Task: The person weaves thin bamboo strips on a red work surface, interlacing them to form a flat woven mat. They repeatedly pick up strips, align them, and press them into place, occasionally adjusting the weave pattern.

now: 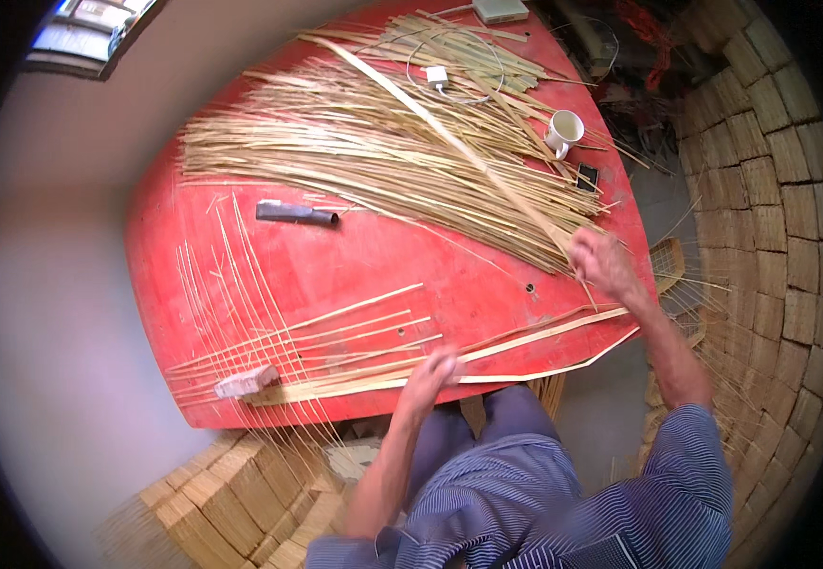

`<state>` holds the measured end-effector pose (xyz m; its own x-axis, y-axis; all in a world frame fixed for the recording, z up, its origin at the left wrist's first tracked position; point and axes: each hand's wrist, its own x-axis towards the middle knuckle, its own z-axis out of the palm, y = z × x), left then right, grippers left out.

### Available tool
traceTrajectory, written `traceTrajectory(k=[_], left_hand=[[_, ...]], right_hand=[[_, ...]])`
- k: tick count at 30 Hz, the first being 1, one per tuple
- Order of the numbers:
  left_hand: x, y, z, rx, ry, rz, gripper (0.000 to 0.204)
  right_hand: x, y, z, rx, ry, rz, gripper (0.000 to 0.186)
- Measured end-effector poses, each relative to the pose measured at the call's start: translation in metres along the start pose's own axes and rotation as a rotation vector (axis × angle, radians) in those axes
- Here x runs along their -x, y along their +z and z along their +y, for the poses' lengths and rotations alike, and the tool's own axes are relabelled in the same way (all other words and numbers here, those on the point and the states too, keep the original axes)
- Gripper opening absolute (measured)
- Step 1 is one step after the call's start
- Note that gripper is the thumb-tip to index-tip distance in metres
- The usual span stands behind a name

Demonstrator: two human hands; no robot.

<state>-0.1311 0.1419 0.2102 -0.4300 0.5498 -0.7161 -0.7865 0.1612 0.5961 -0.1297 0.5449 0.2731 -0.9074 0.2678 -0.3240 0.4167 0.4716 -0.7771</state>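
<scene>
My right hand (605, 263), at the table's right side, grips the near end of a long pale flat bamboo-like strip (428, 118), which slants away to the upper left over a heap of strips. My left hand (429, 379) is over the table's near edge, beside long flat strips (497, 352); motion blur hides what its fingers do. To its left, thin strips cross in an open lattice (283, 334), some ends hanging past the edge. A small pale block (246, 381) rests on the lattice.
A large heap of thin strips (336, 156) covers the far part of the red table (336, 256). A dark flat tool (296, 213) lies before it. A white mug (563, 131) and a white plug with cable (437, 78) stand at the far right. Stacked bundles (762, 218) line the right.
</scene>
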Motion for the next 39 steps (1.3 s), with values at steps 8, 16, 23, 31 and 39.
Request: traceTrajectory(k=[8, 16, 23, 31, 39], left_hand=[[-0.153, 0.044, 0.150, 0.468, 0.427, -0.033, 0.032], [-0.126, -0.050, 0.239, 0.298, 0.724, -0.015, 0.022], [-0.072, -0.124, 0.222, 0.073, 0.642, 0.094, 0.023], [-0.003, 0.057, 0.310, -0.689, 1.053, 0.169, 0.060], [0.101, 0.020, 0.038, -0.843, 0.579, -0.974, 0.038]], right_hand=[[0.125, 0.072, -0.021, -0.534, 0.443, -0.408, 0.013], [0.232, 0.078, 0.096, 0.106, 0.402, -0.593, 0.018], [0.288, 0.078, 0.149, 0.470, 0.514, -0.778, 0.022], [0.307, 0.046, 0.154, -0.606, 0.675, 0.169, 0.016], [0.271, 0.069, -0.011, -0.811, 0.335, 0.543, 0.028]])
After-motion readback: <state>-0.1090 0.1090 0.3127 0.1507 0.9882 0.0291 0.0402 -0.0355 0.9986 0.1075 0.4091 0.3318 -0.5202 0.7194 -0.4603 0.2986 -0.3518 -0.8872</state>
